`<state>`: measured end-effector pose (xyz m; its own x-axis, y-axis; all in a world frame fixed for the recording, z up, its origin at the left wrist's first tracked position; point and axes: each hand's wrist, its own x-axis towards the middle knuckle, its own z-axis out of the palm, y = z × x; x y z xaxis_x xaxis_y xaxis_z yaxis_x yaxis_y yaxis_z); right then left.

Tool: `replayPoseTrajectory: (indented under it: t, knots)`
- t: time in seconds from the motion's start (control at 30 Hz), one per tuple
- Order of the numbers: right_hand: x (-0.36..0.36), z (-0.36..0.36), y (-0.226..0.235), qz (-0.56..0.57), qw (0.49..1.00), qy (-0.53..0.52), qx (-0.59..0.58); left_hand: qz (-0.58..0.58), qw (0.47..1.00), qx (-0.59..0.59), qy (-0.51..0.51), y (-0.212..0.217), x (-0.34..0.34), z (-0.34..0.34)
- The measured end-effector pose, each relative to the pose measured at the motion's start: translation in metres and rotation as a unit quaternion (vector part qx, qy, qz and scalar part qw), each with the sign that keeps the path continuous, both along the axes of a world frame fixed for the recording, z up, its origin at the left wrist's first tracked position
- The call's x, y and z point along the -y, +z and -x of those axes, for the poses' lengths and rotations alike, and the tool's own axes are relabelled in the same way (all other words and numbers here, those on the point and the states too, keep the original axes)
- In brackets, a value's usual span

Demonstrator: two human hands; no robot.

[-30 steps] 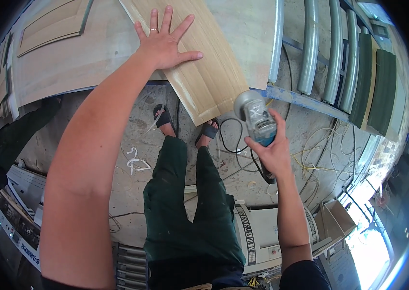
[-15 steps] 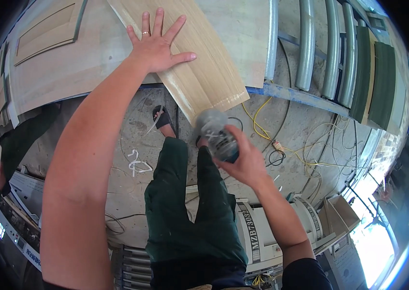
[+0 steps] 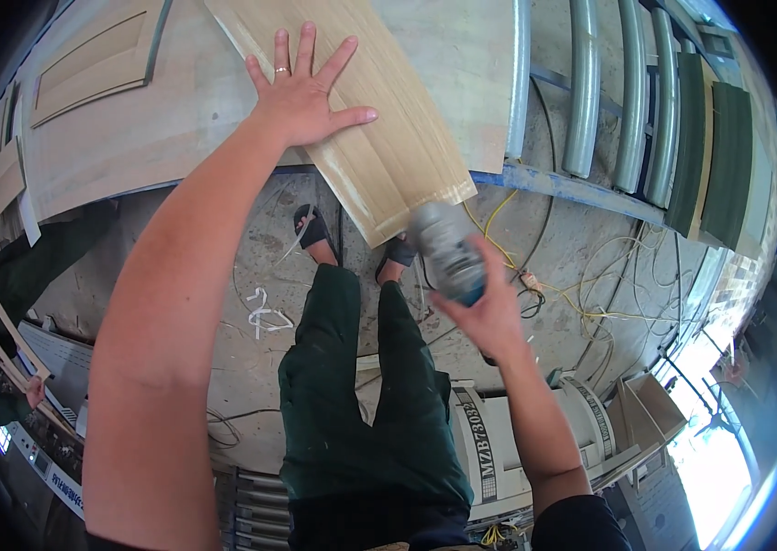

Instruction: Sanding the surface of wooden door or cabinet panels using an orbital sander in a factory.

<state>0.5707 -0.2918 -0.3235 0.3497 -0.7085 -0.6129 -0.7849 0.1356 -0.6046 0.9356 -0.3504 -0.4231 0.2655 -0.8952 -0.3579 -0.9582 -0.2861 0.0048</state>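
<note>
A light wood-grain cabinet door panel (image 3: 379,138) lies aslant on the worktable, its near end sticking out past the table's edge. My left hand (image 3: 299,106) rests flat on the panel's upper left part, fingers spread. In my right hand (image 3: 488,310) is a grey cylindrical hand tool (image 3: 448,248), blurred by motion, so its exact kind does not show. The tool's far end is at the panel's near end edge; whether they touch I cannot tell. My right fingers wrap round its body.
The pale worktable (image 3: 196,92) also bears another framed panel (image 3: 99,69). Metal rollers (image 3: 584,92) and dark green boards (image 3: 728,156) stand at right. Yellow and black cables (image 3: 591,294) cross the floor. At far left a co-worker's hand (image 3: 35,392) holds a wooden frame (image 3: 3,312).
My right hand has carried the tool rightward along the panel's near end. My left hand stays flat on the panel. At far left, the co-worker's wooden frame has come further into view.
</note>
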Motion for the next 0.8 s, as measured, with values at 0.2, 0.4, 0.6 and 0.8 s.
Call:
replayPoseTrajectory:
  t: [0.2, 0.4, 0.6, 0.8]
  knots:
    - [-0.008, -0.014, -0.004, -0.005, 0.987, 0.158, 0.002, -0.017, 1.0, -0.005, 0.005, 0.001, 0.001, 0.001]
    - [0.033, 0.008, 0.004, 0.022, 1.0, 0.009, -0.019, -0.009, 1.0, -0.004, 0.005, 0.003, 0.002, -0.003]
    - [0.04, 0.035, 0.004, 0.08, 0.994, -0.073, 0.018, -0.01, 1.0, -0.021, 0.015, 0.01, 0.002, 0.001]
    - [-0.03, 0.055, 0.022, 0.091, 0.988, -0.126, 0.024, 0.268, 0.921, -0.156, 0.235, -0.015, -0.058, 0.058]
